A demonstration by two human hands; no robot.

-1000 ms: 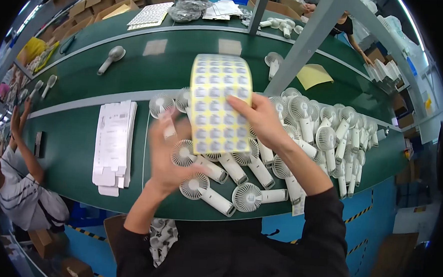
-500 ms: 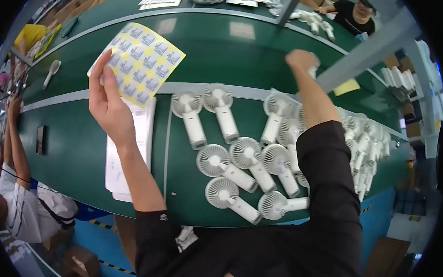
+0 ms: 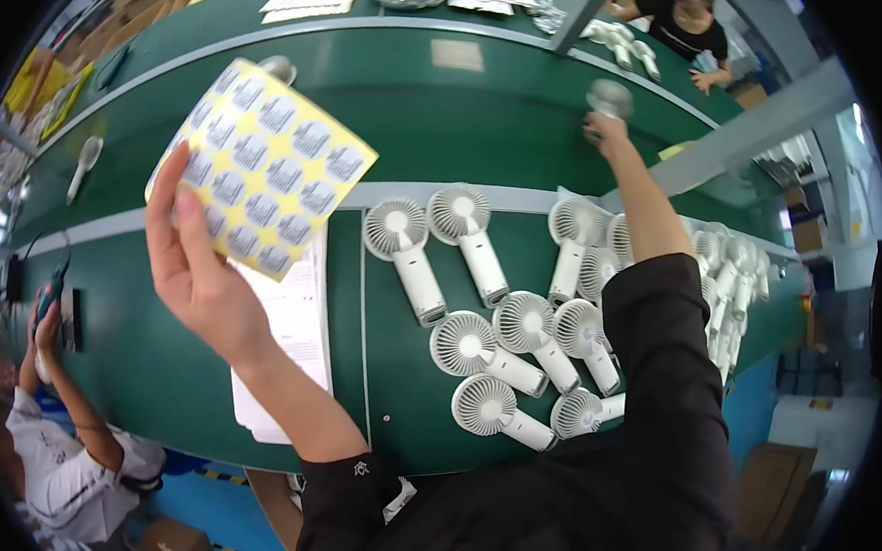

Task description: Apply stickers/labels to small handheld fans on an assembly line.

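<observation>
Head view, the only one I've got. My left hand (image 3: 202, 273) is raised over the green table (image 3: 450, 96), thumb and fingers pinching a yellow sticker sheet (image 3: 262, 166) at its lower left corner; the sheet is tilted and carries rows of round silver-grey labels. Under it a stack of white flat cartons (image 3: 288, 337) lies on the table, partly hidden by my forearm. My right hand (image 3: 606, 130) is stretched far across the table, closed around a white handheld fan (image 3: 610, 97) that looks blurred. My black sleeve (image 3: 656, 367) covers part of the pile of white fans (image 3: 498, 328) lying loose near the table's front edge: round grilled heads, smooth plastic handles, some overlapping. Another person (image 3: 63, 455) in a white top sits at lower left. A grey metal post (image 3: 758, 123) crosses at upper right.
</observation>
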